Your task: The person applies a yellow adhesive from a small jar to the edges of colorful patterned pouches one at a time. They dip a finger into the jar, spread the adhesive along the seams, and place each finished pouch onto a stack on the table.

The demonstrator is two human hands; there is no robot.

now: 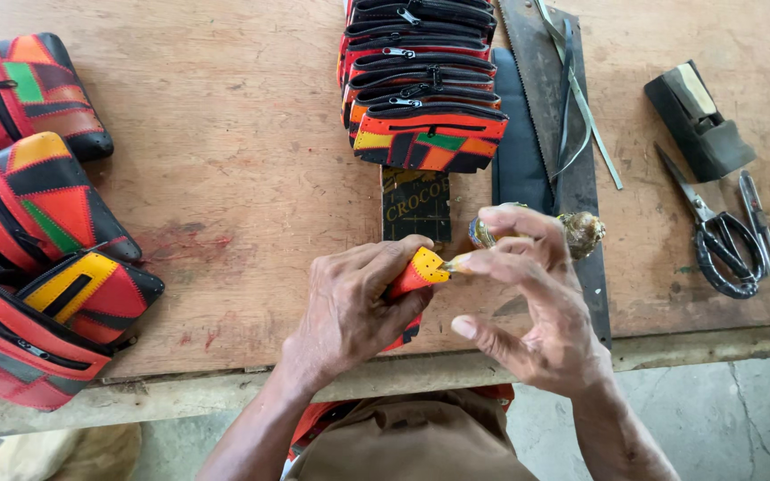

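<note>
We hold a small patchwork pouch of red, yellow and black leather in our left hand, fingers closed around it, its long axis running toward the wooden table edge. Just right of the pouch, our right hand pinches a small tool touching its yellow corner. Beyond the pouch stands a row of finished pouches; far right lie black scissors.

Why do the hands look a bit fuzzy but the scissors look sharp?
In the head view, the left hand and right hand show slight blur at the fingers, while the scissors and stacked pouches lie crisp; light is soft and even, shadows faint, no glare on the wooden table.
</note>
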